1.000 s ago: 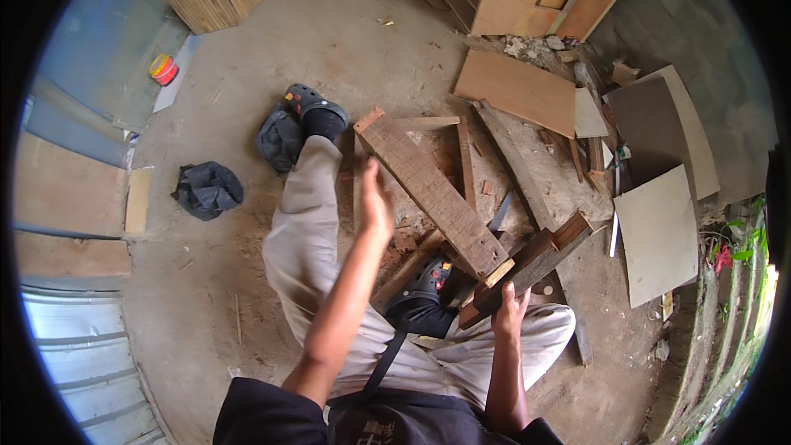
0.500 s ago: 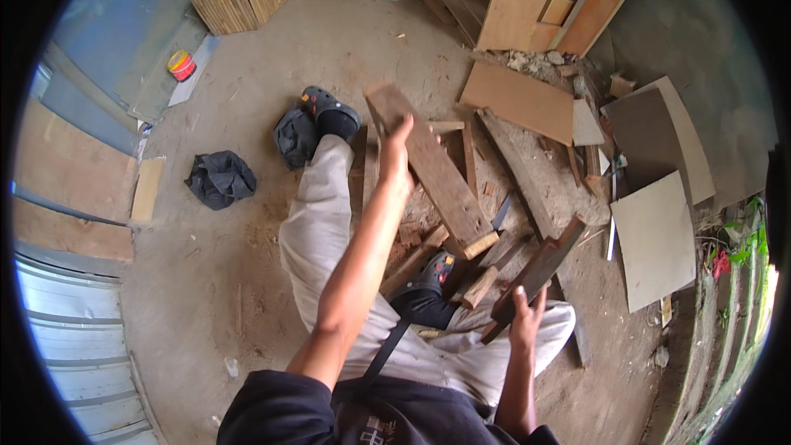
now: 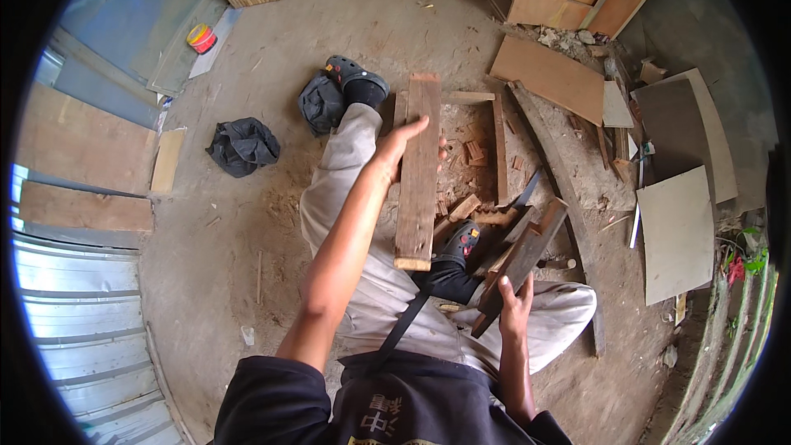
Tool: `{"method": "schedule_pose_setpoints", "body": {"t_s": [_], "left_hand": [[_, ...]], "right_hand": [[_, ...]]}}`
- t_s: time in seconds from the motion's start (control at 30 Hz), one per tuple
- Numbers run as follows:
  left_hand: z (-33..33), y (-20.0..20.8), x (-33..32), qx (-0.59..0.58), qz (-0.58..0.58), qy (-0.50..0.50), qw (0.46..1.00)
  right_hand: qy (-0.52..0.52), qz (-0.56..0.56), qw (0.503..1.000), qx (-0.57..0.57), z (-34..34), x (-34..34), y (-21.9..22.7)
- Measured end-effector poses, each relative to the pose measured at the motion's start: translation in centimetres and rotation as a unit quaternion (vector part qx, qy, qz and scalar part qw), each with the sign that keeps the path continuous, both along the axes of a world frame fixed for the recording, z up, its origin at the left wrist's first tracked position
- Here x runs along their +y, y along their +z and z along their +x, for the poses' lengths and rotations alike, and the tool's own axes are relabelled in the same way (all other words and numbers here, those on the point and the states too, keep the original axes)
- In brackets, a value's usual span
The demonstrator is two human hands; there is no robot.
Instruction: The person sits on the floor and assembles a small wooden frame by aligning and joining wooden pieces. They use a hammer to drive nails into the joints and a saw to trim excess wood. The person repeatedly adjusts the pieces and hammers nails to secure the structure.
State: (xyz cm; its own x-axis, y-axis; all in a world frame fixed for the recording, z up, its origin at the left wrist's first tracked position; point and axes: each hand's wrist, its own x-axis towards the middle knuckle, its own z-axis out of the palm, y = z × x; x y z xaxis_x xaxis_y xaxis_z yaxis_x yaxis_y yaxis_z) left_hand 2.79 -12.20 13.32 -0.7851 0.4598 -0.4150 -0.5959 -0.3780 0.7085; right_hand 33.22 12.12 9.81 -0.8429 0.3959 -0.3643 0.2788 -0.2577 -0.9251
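Note:
My left hand point(image 3: 404, 144) grips a thick brown wooden plank point(image 3: 418, 189) by its left edge, thumb across the top face. The plank stands almost straight away from me, over my bent leg and the floor. My right hand point(image 3: 517, 303) is closed around the lower end of a long dark wooden block point(image 3: 527, 251) with a notch in it, tilted up to the right above my knee. Under the plank lies a rectangular wooden frame point(image 3: 500, 148). Near my shoe, a dark flat blade point(image 3: 530, 188) pokes out among wood offcuts point(image 3: 457, 210).
A long dark beam point(image 3: 548, 169) lies right of the frame. Loose boards point(image 3: 548, 78) and pale panels point(image 3: 676, 235) are farther right. Black crumpled bags point(image 3: 243, 147) lie on the left, with a red and yellow tub point(image 3: 201, 38) by the wall. Wood chips litter the floor.
The plank has swung from a slant to nearly straight, its near end moving left. The dark block has shifted slightly left and down with my right hand. The view has moved a little.

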Motion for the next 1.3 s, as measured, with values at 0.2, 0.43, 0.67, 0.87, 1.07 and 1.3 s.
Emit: {"method": "schedule_pose_setpoints", "body": {"t_s": [0.2, 0.43, 0.67, 0.87, 1.07, 1.3], "left_hand": [[0.1, -2.9, -1.3, 0.011, 0.031, -0.016, 0.999], [-0.2, -3.8, -0.9, 0.128, -0.235, 0.156, 0.951], [0.5, -1.5, -0.9, 0.136, -0.295, 0.143, 0.935], [1.4, -1.0, -0.5, 0.138, -0.33, 0.163, 0.92], [0.7, -1.0, -1.6, 0.214, -0.408, 0.107, 0.881], [-2.1, -0.2, -2.9, 0.096, -0.457, -0.018, 0.884]], "right_hand": [[0.117, 0.172, 0.977, 0.038, -4.4, -0.6, 2.1], [0.216, 0.559, 0.797, 0.077, -14.7, 3.5, 7.1], [0.237, 0.64, 0.711, 0.171, -25.8, 4.8, 13.7], [0.355, 0.737, 0.553, 0.157, -32.6, 3.6, 13.0], [0.426, 0.716, 0.535, 0.135, -35.1, 3.2, 12.6], [0.415, 0.727, 0.527, 0.147, -34.8, 3.6, 12.8]]}}
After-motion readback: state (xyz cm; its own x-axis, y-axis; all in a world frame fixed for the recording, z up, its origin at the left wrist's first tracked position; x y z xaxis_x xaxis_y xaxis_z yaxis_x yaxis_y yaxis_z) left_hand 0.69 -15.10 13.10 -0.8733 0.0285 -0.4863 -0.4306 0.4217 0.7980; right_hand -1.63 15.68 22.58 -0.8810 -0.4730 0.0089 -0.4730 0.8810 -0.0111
